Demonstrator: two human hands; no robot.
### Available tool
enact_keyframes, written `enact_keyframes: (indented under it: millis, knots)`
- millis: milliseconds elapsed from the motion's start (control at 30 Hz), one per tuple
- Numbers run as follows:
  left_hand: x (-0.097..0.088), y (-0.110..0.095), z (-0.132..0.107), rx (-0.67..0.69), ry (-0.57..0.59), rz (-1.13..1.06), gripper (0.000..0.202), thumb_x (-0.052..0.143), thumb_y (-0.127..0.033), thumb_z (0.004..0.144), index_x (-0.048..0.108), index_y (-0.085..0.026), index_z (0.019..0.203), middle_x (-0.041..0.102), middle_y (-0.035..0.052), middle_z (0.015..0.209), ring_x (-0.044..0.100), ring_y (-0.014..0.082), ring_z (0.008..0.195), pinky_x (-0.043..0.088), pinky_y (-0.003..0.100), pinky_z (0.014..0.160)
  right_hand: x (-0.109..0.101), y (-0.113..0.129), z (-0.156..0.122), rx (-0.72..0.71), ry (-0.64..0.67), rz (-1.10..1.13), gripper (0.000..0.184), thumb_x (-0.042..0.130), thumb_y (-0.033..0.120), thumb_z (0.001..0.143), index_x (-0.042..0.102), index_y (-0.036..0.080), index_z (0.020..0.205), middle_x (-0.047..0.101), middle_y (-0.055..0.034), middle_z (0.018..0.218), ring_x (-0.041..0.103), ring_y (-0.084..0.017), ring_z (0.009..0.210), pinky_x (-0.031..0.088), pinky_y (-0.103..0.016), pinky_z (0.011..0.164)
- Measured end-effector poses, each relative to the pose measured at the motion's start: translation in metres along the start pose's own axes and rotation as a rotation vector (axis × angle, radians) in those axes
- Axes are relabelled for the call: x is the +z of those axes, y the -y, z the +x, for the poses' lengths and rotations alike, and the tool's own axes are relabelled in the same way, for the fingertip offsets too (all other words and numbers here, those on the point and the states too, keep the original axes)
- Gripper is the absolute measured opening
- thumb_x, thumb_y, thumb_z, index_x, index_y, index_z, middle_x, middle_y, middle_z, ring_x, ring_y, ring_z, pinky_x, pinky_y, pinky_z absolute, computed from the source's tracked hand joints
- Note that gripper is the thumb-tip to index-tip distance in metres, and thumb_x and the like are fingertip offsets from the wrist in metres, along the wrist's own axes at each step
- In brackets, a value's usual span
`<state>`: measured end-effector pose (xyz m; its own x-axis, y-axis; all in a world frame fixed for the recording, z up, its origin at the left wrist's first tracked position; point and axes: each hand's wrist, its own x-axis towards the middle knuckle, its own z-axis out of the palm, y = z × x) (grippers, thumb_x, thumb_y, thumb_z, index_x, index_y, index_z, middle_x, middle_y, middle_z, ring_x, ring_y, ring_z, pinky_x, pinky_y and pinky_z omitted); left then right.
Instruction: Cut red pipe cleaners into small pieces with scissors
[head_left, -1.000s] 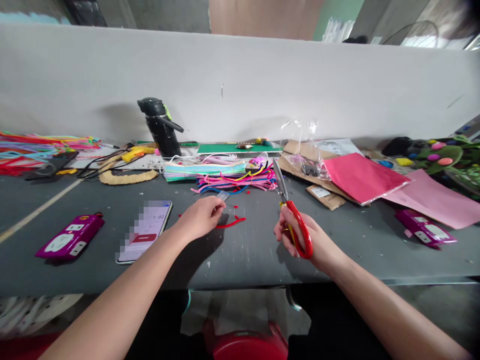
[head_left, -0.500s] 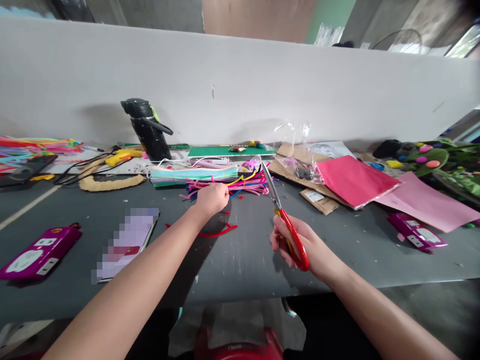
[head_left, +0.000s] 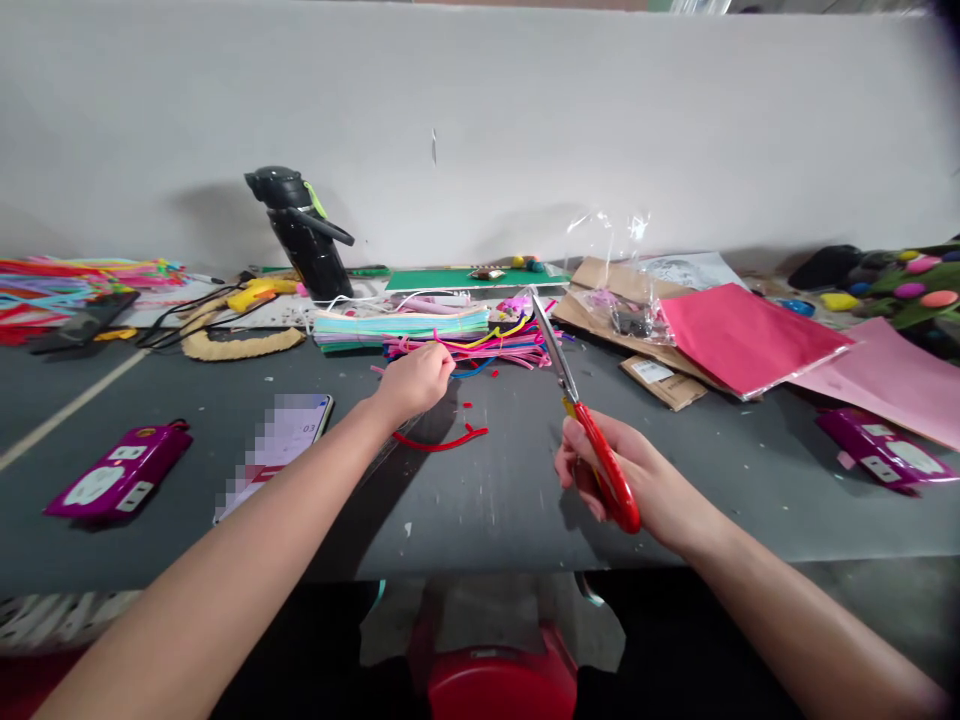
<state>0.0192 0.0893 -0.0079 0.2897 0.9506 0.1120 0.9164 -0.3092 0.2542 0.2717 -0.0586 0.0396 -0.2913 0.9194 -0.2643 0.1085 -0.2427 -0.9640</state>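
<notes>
My right hand [head_left: 607, 455] grips red-handled scissors [head_left: 559, 360] whose metal blades point up and away and look closed. Out over the table, my left hand [head_left: 415, 382] is closed in a fist at the near edge of a bundle of pink and purple pipe cleaners [head_left: 517, 346]. Whatever its fingers hold, if anything, is hidden. Behind lies a pale blue and green bundle of pipe cleaners [head_left: 405, 325]. A bent red pipe cleaner [head_left: 442, 443] rests on the grey table [head_left: 495, 510] just nearer than the fist, with small red scraps beyond it.
A phone [head_left: 277, 450] and a purple pouch [head_left: 120, 470] lie to the left. At the back stands a black bottle [head_left: 311, 245]. Red paper [head_left: 754, 335], cardboard [head_left: 664, 382] and another purple pouch [head_left: 889, 450] are on the right. A red stool [head_left: 502, 680] shows below.
The view has tilted down and shifted slightly left. My left fist has drawn back a little from the pipe cleaners; the scissors stay in my right hand.
</notes>
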Motion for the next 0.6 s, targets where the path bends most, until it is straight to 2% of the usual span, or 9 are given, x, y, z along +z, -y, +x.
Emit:
enact_keyframes:
  millis: [133, 233, 400, 600]
  knots:
    - [-0.008, 0.021, -0.036, -0.052, 0.023, -0.155, 0.025, 0.044, -0.039, 0.089, 0.060, -0.022, 0.080, 0.068, 0.0028, 0.078, 0.058, 0.0187, 0.066, 0.034, 0.028, 0.055, -0.002, -0.003, 0.001, 0.000, 0.008, -0.022, 0.037, 0.052, 0.057, 0.090, 0.044, 0.021, 0.084, 0.062, 0.0004, 0.073, 0.048, -0.008, 0.040, 0.032, -0.020, 0.036]
    - [-0.008, 0.028, -0.050, -0.065, 0.035, -0.246, 0.023, 0.047, -0.040, 0.086, 0.062, -0.023, 0.082, 0.067, 0.0003, 0.073, 0.057, 0.0176, 0.063, 0.035, 0.028, 0.055, -0.002, -0.006, 0.002, 0.018, 0.005, -0.037, 0.037, 0.051, 0.058, 0.090, 0.046, 0.021, 0.084, 0.063, 0.0001, 0.072, 0.049, -0.008, 0.040, 0.033, -0.021, 0.036]
    - [0.001, 0.023, -0.038, -0.066, 0.035, -0.288, 0.024, 0.048, -0.040, 0.085, 0.063, -0.022, 0.080, 0.067, 0.0013, 0.071, 0.057, 0.0177, 0.060, 0.035, 0.028, 0.053, 0.001, -0.008, 0.004, 0.028, 0.002, -0.078, 0.038, 0.051, 0.057, 0.090, 0.047, 0.020, 0.083, 0.063, -0.0007, 0.072, 0.048, -0.008, 0.043, 0.036, -0.020, 0.039]
    - [0.013, 0.010, -0.020, -0.097, 0.036, -0.222, 0.025, 0.049, -0.042, 0.085, 0.065, -0.022, 0.082, 0.071, 0.0028, 0.080, 0.059, 0.0186, 0.068, 0.036, 0.028, 0.057, 0.003, -0.005, 0.003, 0.061, 0.031, -0.083, 0.036, 0.053, 0.055, 0.091, 0.047, 0.019, 0.085, 0.060, -0.0003, 0.073, 0.045, -0.007, 0.047, 0.035, -0.019, 0.041]
